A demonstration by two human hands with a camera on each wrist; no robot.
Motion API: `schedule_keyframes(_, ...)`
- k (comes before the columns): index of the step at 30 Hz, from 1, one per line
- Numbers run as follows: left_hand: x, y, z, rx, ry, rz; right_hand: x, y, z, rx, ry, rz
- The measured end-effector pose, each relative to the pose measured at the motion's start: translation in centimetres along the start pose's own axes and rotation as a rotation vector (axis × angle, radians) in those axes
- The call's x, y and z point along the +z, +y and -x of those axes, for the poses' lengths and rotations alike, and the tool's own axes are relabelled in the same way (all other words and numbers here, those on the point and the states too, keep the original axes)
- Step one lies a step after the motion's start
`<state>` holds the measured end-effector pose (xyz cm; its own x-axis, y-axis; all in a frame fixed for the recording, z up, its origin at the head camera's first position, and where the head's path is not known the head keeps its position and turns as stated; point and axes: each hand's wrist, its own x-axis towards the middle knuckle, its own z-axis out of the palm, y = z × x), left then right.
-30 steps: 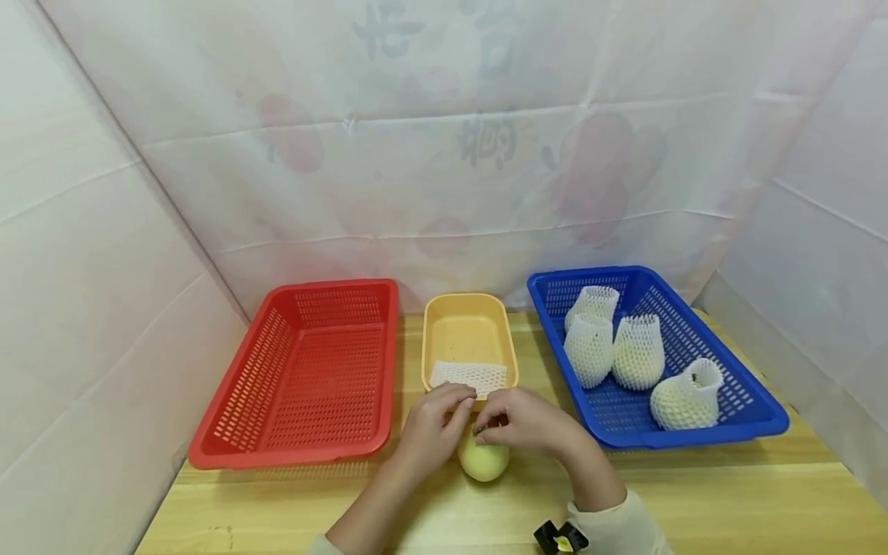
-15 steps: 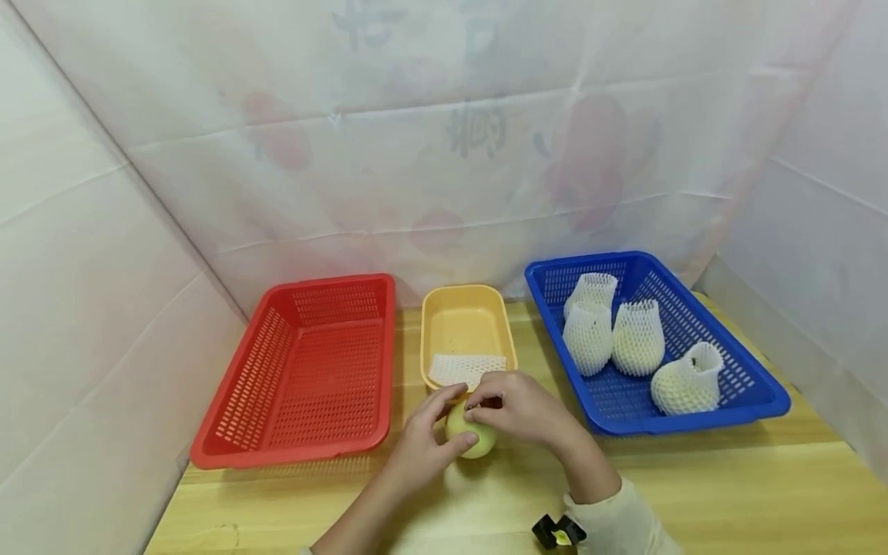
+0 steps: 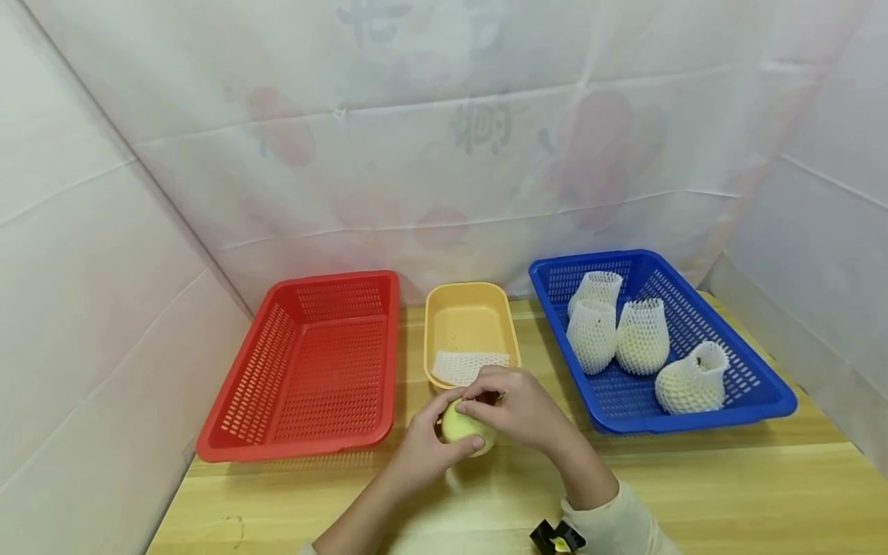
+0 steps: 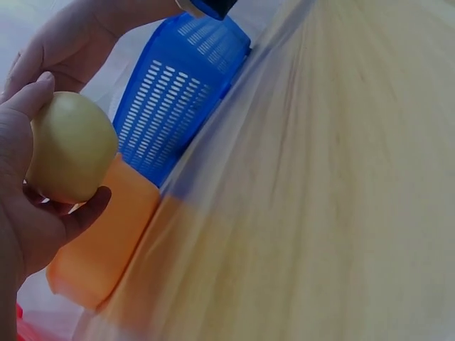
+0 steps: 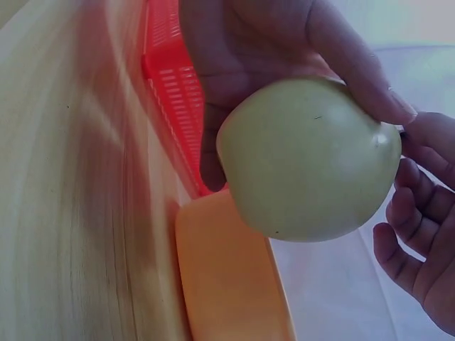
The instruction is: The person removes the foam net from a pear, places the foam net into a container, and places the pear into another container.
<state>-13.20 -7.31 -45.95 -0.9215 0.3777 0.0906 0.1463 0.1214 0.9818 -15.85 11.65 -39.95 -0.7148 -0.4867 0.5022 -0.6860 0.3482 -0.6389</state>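
Note:
A smooth, round, pale yellow-green fruit (image 3: 463,432), apple-like or pear-like, is held over the table's near middle. My left hand (image 3: 425,443) grips it from the left, thumb in front and fingers around the far side. At the top of the fruit, my right hand (image 3: 516,405) pinches the small dark stem (image 5: 403,133) between thumb and fingertip. The left wrist view shows the fruit (image 4: 72,148) between the left thumb and fingers. Just beyond the hands stands a small yellow tray (image 3: 472,293), holding a flat white foam net (image 3: 466,366).
On the left stands a red plastic basket (image 3: 388,370) with nothing in it. A blue basket (image 3: 555,339) on the right holds several fruits in white foam nets (image 3: 642,339). White sheets enclose the back and sides of the wooden table (image 3: 735,493).
The left hand has spread and closed around the fruit, which has shifted slightly left and up in view. The right fingers have stayed at its top. The baskets have not been moved.

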Motion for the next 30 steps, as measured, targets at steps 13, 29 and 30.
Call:
schedule_keyframes(13,-0.8,2.5,0.2,0.114,0.071,0.105,-0.3,-0.5,-0.1,-0.012,0.036,-0.080)
schedule_keyframes(29,-3.2,4.9,0.8,0.247,0.163,0.097,1.1,-1.9,-0.5,0.077,-0.067,-0.188)
schedule_keyframes(30,-3.5,5.2,0.8,0.246,0.163,0.088,1.4,-2.0,-0.6,0.075,-0.053,-0.191)
